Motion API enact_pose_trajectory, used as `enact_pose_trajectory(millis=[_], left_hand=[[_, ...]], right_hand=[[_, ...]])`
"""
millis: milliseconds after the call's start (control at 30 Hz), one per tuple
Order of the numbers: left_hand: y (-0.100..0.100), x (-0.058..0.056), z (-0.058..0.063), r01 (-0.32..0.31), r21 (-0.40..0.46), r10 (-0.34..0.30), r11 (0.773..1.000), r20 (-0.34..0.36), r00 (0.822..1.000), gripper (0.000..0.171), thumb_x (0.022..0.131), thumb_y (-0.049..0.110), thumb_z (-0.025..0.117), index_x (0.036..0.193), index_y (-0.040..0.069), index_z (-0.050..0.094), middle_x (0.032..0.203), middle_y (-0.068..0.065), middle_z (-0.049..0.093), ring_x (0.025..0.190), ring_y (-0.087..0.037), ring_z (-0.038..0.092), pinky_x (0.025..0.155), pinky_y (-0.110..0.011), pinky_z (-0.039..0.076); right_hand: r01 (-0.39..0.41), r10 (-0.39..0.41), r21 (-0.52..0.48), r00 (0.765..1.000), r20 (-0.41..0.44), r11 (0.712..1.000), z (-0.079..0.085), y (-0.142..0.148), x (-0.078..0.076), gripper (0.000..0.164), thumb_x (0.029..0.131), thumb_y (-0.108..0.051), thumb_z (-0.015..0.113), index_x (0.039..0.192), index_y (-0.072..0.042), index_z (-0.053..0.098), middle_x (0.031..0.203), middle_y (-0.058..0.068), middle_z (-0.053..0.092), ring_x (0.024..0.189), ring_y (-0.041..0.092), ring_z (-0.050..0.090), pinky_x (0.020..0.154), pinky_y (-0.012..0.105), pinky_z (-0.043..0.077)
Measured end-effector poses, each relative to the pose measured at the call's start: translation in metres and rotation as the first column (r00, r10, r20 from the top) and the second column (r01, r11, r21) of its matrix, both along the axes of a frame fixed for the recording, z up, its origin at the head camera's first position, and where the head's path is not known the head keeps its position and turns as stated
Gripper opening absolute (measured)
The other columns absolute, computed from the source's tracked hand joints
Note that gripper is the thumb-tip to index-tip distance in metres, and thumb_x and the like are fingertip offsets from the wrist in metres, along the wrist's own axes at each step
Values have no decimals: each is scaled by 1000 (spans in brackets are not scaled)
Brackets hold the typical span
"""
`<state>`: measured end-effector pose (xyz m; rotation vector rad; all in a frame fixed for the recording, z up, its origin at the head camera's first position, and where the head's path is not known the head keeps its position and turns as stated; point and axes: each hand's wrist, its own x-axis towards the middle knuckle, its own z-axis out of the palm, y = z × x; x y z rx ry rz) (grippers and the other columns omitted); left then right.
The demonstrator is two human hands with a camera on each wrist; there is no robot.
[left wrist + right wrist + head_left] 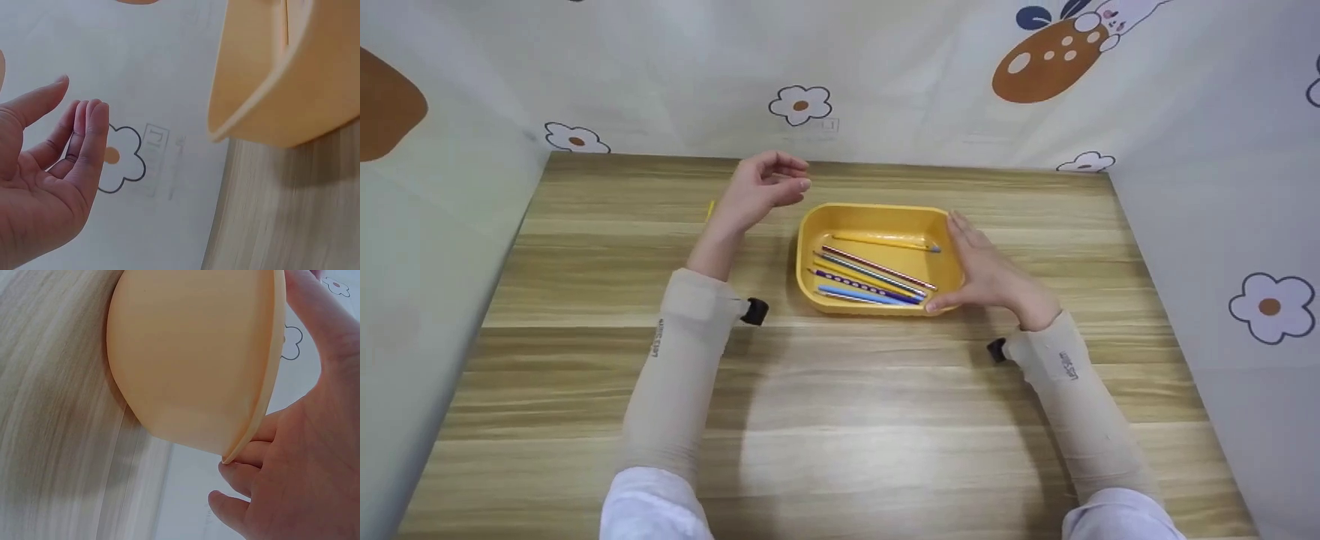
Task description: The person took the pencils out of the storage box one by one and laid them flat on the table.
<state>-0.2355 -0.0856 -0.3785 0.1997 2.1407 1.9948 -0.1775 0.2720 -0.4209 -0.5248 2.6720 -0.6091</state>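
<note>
A yellow plastic bin [877, 214] holds several pencils, among them a yellow pencil [877, 241] along its back, a purple pencil with pale dots [847, 281] and a light blue one [855, 293]. My right hand [994, 274] grips the bin's right end, thumb at the front corner and fingers by the back corner. In the right wrist view, the fingertips [239, 475] meet the bin's rim. Raised to the left of the bin, my left hand [769, 187] has its fingers loosely bent and nothing in them; the left wrist view shows that palm [50, 194] bare, apart from the bin.
A thin yellow stick [710, 210] lies on the wooden table [585, 300], partly hidden behind the left wrist. Pale sheets printed with flowers [800, 105] stand up along the table's back and sides. Each wrist carries a small black camera [754, 311].
</note>
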Motion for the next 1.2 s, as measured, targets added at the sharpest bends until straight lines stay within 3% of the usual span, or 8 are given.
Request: enact_pose_trajectory(millis=[200, 400, 533, 700, 933, 1200], left_hand=[[19, -11, -3, 12, 50, -10, 999, -30, 999, 32, 92, 7, 70, 120, -4, 61, 100, -1, 65, 88, -11, 66, 86, -26, 60], [40, -20, -5, -11, 107, 23, 994, -114, 993, 28, 92, 7, 69, 117, -3, 61, 101, -1, 63, 91, -18, 65, 85, -26, 59], [51, -24, -6, -30, 135, 52, 990, -158, 986, 26, 93, 6, 68, 116, -2, 61, 102, -1, 63, 90, -17, 64, 84, -25, 59], [64, -27, -11, -41, 156, 68, 987, -170, 983, 23, 93, 7, 68, 114, 0, 63, 102, -2, 64, 89, -13, 65, 85, -26, 59], [76, -27, -22, 4, 133, 17, 991, -156, 988, 23, 94, 8, 68, 113, -2, 63, 98, 0, 63, 89, -18, 65, 84, -25, 59], [90, -37, -19, -14, 228, 63, 974, -209, 976, 18, 92, 4, 68, 109, -3, 64, 98, -2, 64, 83, -12, 64, 80, -25, 59]], right_hand=[[-4, 4, -8, 1000, 1, 1000, 0, -1, 0, 148, 61, -61, 88, 158, -2, -7, 167, 18, -9, 156, 37, -4, 127, 54, 5], [10, -10, -14, 1000, 7, 1000, 0, -2, 0, 146, 62, -55, 90, 158, -3, -7, 167, 15, -11, 156, 37, -4, 127, 55, 6], [15, -15, -15, 1000, 11, 1000, 0, -2, 1, 146, 63, -53, 91, 158, -3, -7, 167, 15, -10, 156, 37, -3, 127, 54, 6], [20, -20, -12, 1000, 13, 1000, -1, -1, 1, 147, 61, -59, 89, 159, -4, -6, 168, 15, -9, 156, 37, -3, 127, 54, 7], [22, -22, -13, 1000, 15, 1000, -1, -1, 1, 148, 61, -61, 88, 159, -4, -6, 168, 13, -10, 156, 36, -4, 127, 54, 7], [6, -6, 1, 1000, 10, 1000, 2, -3, 1, 146, 63, -58, 89, 159, -3, -6, 168, 14, -10, 156, 35, -4, 127, 53, 7]])
